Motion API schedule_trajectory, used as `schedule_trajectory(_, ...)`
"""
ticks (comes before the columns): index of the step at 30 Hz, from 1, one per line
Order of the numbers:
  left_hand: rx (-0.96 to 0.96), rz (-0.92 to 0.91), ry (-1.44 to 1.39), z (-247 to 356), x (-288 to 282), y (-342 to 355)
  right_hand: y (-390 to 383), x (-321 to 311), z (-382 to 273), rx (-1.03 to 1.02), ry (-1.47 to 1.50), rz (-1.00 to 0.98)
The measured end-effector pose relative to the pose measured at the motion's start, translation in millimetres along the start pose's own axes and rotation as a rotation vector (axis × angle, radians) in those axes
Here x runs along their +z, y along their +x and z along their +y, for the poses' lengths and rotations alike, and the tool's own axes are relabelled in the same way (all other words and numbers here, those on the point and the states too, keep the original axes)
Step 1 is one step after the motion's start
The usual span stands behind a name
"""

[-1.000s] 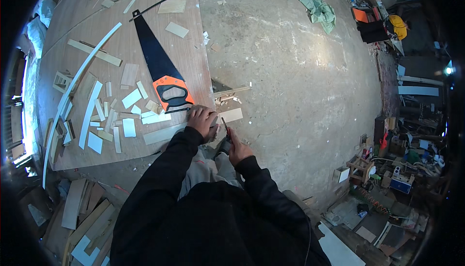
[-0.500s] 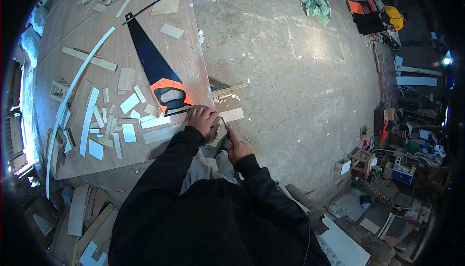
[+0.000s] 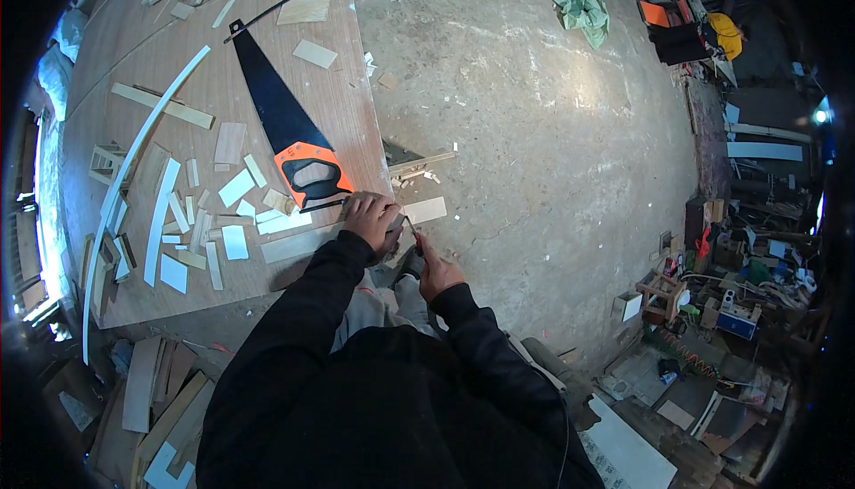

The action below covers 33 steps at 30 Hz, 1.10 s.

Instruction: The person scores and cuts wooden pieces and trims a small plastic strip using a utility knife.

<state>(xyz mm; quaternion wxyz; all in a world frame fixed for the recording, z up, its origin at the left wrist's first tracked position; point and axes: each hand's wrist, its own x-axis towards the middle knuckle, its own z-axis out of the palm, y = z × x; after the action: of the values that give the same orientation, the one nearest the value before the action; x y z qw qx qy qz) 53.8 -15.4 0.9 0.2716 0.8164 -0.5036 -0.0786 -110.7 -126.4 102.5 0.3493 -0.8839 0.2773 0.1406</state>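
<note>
My left hand (image 3: 368, 219) lies at the table's right edge, fingers curled over a pale wooden board (image 3: 305, 244) that runs out past the edge. Just right of those fingers, my right hand (image 3: 438, 268) is closed around a thin dark hand tool (image 3: 412, 229); its exact kind is too small to tell. The tool's tip points up toward the left fingers and the board. Beyond my left hand lies a handsaw with a black blade (image 3: 276, 97) and an orange handle (image 3: 293, 161). A thin black saw-like tool (image 3: 283, 8) touches the blade's far end.
Several wood offcuts and white pieces (image 3: 235, 188) are scattered over the wooden table (image 3: 356, 133). A long curved white strip (image 3: 134, 159) lies at left. Boards (image 3: 142, 387) are stacked below the table. At far right are a person in yellow (image 3: 726, 35) and a wooden stool (image 3: 661, 296).
The view has shifted very slightly. Both hands keep nearly the same place and grip, with the tool's tip still beside the left fingers.
</note>
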Motion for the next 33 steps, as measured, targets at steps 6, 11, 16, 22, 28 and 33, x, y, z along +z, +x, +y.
schedule_trajectory(6, 0.033, 0.036, 0.030, -1.6, 2.0, -1.3, 9.5, -1.3, -9.6, 0.116, -0.117, -0.144)
schedule_trajectory(11, 0.050, 0.082, -0.042, 0.4, -2.8, 3.5, 31.6, -3.9, -34.1, 0.283, -0.275, -0.308)
schedule_trajectory(16, 0.089, 0.107, -0.059, -3.4, -2.9, 1.3, 38.5, -9.4, -42.2, 0.264, -0.337, -0.327)
schedule_trajectory(22, 0.084, 0.082, -0.036, -1.0, -5.2, 2.1, 25.9, -5.2, -39.3, 0.281, -0.290, -0.310)
schedule_trajectory(28, 0.050, 0.071, -0.082, -3.9, 0.6, 1.7, 2.0, 16.2, -16.1, 0.403, -0.206, -0.302)
schedule_trajectory(33, 0.011, 0.093, -0.070, -2.2, -6.6, 16.3, -60.4, 52.5, 53.9, 0.576, -0.203, -0.379)
